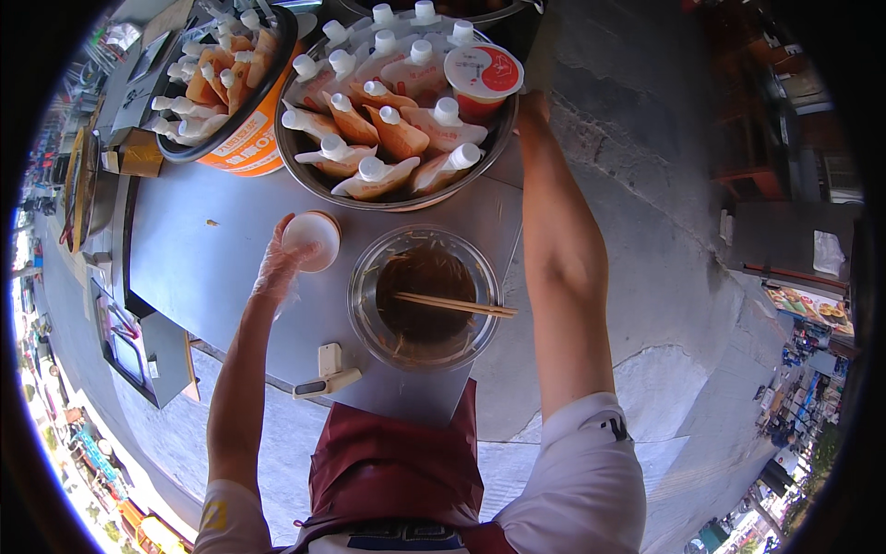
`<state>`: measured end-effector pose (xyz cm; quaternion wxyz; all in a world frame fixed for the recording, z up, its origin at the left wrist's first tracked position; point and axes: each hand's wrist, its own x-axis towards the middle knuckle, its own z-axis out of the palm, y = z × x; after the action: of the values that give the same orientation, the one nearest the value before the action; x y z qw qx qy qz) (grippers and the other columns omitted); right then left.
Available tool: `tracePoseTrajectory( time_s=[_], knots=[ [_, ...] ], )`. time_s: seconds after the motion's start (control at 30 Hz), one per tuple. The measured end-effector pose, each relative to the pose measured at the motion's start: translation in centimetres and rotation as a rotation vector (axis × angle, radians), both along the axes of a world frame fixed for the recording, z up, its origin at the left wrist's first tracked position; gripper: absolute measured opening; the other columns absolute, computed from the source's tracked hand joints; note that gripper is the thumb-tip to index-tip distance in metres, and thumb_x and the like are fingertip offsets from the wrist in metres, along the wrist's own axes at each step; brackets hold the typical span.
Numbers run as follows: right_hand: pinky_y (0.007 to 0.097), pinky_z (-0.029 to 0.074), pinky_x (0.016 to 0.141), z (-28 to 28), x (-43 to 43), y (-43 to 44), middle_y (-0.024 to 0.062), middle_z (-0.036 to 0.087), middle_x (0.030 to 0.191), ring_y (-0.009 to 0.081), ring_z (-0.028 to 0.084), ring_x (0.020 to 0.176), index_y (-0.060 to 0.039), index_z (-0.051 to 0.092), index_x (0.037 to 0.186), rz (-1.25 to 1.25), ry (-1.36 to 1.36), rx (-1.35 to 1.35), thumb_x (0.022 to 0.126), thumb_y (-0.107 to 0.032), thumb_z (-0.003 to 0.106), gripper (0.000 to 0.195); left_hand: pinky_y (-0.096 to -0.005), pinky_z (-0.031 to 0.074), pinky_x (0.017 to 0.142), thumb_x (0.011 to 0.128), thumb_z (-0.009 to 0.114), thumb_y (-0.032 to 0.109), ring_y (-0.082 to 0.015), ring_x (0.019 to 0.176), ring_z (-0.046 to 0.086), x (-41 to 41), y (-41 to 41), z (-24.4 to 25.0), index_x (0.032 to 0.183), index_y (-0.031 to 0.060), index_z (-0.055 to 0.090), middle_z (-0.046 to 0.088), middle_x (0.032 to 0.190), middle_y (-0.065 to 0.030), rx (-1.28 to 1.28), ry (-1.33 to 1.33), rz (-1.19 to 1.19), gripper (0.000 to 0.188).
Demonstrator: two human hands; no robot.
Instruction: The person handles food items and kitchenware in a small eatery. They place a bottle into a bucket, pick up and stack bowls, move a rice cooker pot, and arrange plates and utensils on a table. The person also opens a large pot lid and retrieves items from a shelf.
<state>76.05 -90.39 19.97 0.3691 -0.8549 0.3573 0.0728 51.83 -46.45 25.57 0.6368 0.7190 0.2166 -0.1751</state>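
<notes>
My left hand (275, 266), in a clear plastic glove, grips a small white paper cup (320, 232) with its thumb reaching over the mouth. Beside it stands a clear bowl (357, 305) of dark brown liquid, with shredded bits stuck to its wall. A pair of wooden chopsticks (450, 303) lies across the bowl and juts over its right rim. My right hand (531, 114) is at the far right edge of a round metal basin (391, 206); its fingers are mostly hidden. White-capped spout pouches (394, 131) and a lidded cup (483, 73) fill the basin.
Left of the basin, an orange tub (242, 142) holds more capped pouches. A cardboard box (140, 152) sits at the far left of the metal table (201, 249). A small beige device (327, 381) lies at the near edge. Concrete floor (644, 277) extends to the right.
</notes>
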Motion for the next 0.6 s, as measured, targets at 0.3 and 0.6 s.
tracePoseTrajectory(
  time_s=[0.3,0.6],
  knots=[
    [0.0388,0.058,0.069,-5.6,1.2,-0.8,0.0201,0.071,0.100,0.0310,0.072,0.090,-0.0003,0.071,0.107,-0.024,-0.064,0.115,0.083,-0.040,0.068,0.046,-0.0357,0.046,0.103,0.070,0.083,0.008,-0.0245,0.118,0.055,0.5,-0.3,-0.6,0.138,0.0044,0.042,0.053,0.129,-0.0116,0.187,-0.129,-0.190,0.080],
    [0.0264,0.046,0.045,-3.0,-12.8,-6.3,0.0039,0.064,0.079,0.0123,0.059,0.060,-0.0056,0.063,0.103,-0.337,-0.325,0.867,0.079,-0.011,0.078,0.029,-0.0426,0.049,0.098,0.078,0.077,0.010,-0.0257,0.115,0.056,1.9,2.0,-1.5,0.142,0.0139,0.034,0.054,0.125,-0.0098,-0.283,0.061,-0.058,0.077]
  ],
)
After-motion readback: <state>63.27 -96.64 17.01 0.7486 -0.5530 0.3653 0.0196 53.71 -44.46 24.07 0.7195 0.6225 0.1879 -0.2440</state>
